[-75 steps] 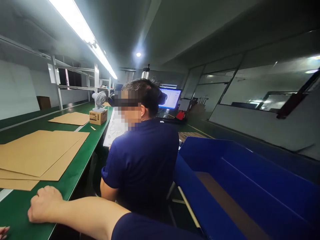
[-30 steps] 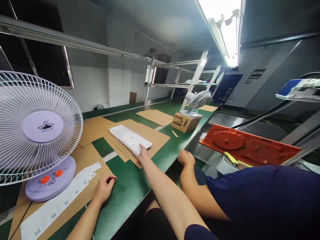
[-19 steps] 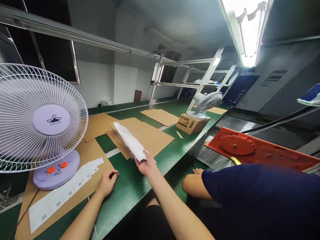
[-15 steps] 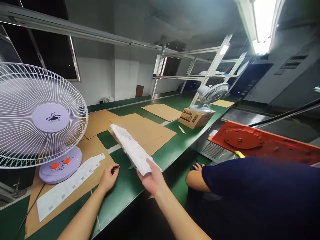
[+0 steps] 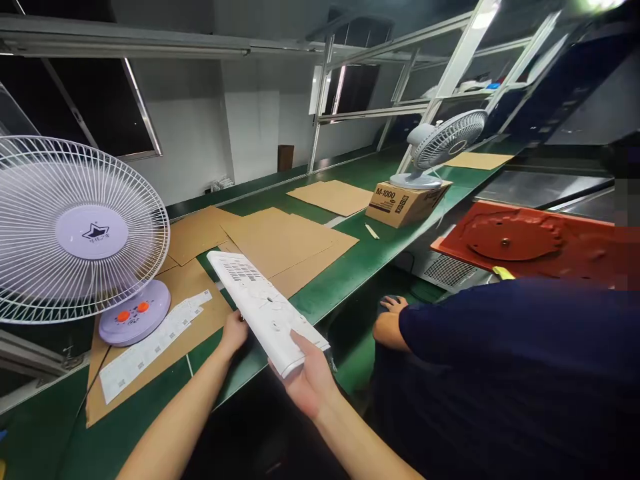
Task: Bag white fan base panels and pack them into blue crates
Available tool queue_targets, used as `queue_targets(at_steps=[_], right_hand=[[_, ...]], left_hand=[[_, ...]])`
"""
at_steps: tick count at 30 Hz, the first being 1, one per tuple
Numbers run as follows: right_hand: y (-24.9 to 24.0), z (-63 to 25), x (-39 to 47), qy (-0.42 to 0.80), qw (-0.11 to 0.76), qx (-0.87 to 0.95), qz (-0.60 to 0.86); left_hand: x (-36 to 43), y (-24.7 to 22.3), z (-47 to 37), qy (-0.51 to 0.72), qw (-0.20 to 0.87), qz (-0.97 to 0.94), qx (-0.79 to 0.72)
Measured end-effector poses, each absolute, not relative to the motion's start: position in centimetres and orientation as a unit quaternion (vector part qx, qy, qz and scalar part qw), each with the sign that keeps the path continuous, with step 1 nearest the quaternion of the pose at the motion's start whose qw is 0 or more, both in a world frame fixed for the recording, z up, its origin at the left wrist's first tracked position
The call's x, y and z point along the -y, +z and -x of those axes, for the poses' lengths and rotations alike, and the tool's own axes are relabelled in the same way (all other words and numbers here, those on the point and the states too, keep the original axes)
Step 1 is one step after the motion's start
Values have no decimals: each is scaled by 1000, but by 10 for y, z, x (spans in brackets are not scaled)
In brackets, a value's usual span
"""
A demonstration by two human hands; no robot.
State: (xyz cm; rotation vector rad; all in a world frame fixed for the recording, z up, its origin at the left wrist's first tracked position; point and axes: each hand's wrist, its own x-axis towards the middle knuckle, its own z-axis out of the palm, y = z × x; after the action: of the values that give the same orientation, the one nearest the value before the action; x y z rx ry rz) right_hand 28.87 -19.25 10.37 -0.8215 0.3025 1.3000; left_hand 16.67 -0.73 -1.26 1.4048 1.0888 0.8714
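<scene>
The right grip (image 5: 310, 380) was closed around the near end of a long white panel (image 5: 270, 300). Its thumb lay on top, and the other fingers seemed to go under the bottom. The panel had rows of little slots at its far end and a few small bumps and holes nearer the right grip. It was up in the air, and its far end pointed ahead and to the left of the right grip.

The left grip (image 5: 234, 330) was just beside the panel's left side. Its fingers were partly hidden, so I cannot tell how far open it was, or if it touched the panel or had hold of something small.

As for how far things had got, the panel was picked up, but it was not set down anywhere. Only the right grip clearly held it.

Left of the left grip, a purple fan (image 5: 90, 230) stood near white paper strips (image 5: 145, 353). Ahead of both grips, flat cardboard sheets (image 5: 290, 240) lay on the green tabletop (image 5: 345, 280). Farther ahead and to the right, a grey fan (image 5: 443, 143) sat on a box (image 5: 395, 203). Right of the right grip was a co-worker (image 5: 475, 373) in dark blue, with a red part (image 5: 520, 240) beyond.
</scene>
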Motion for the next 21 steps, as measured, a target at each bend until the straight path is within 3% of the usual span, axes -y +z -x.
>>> queue_targets(at_steps=[13,17,21], right_hand=[[84,-332,204,644,695,-129,294],[79,-337,200,667,681,-115,280],[72,-335,196,676,685,-107,249]], left_hand=[[35,43,-15,607,401,-364,-581],[39,65,5,569,370,-419,-603],[45,75,-20,440,406,-545,-587]])
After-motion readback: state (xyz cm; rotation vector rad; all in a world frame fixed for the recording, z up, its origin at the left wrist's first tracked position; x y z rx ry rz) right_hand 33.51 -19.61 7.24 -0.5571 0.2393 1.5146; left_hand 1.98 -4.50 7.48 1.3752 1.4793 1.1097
